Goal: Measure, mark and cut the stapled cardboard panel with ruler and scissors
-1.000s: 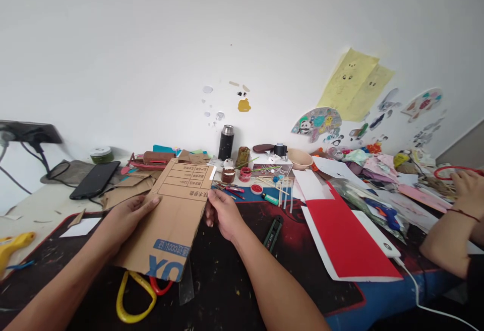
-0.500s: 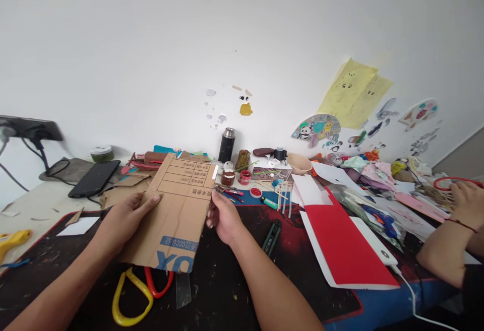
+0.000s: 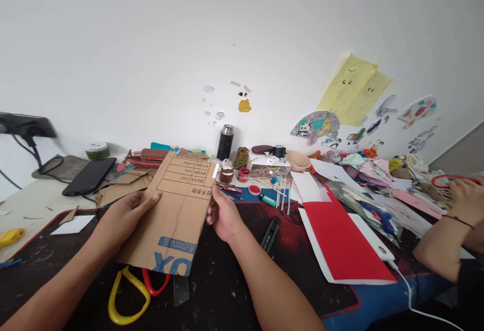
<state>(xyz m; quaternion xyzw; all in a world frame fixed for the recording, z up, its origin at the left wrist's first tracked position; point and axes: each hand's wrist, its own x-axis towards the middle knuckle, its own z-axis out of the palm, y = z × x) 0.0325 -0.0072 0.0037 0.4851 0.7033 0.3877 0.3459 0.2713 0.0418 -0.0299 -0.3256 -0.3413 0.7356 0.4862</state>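
A flat piece of brown cardboard (image 3: 177, 215) with printed text and blue lettering is held tilted above the dark mat. My left hand (image 3: 123, 217) grips its left edge, thumb lying on the face and the other fingers behind. At the right edge, my right hand (image 3: 223, 214) pinches the board with thumb and curled fingers. Below the cardboard, scissors show a yellow handle (image 3: 128, 317) and a red one, their blades hidden. Beside them lies a small clear strip (image 3: 181, 290).
Right of my hands are a green cutter (image 3: 270, 234) and red paper (image 3: 348, 240). A black phone (image 3: 88, 176) lies back left, a black flask (image 3: 225, 142) by the wall. At far right, another person's hand (image 3: 467, 197) is near a red ring-shaped handle.
The view has shifted slightly, moving the surroundings a little left in the picture. Both hands keep their hold on the cardboard, which stays almost in place.
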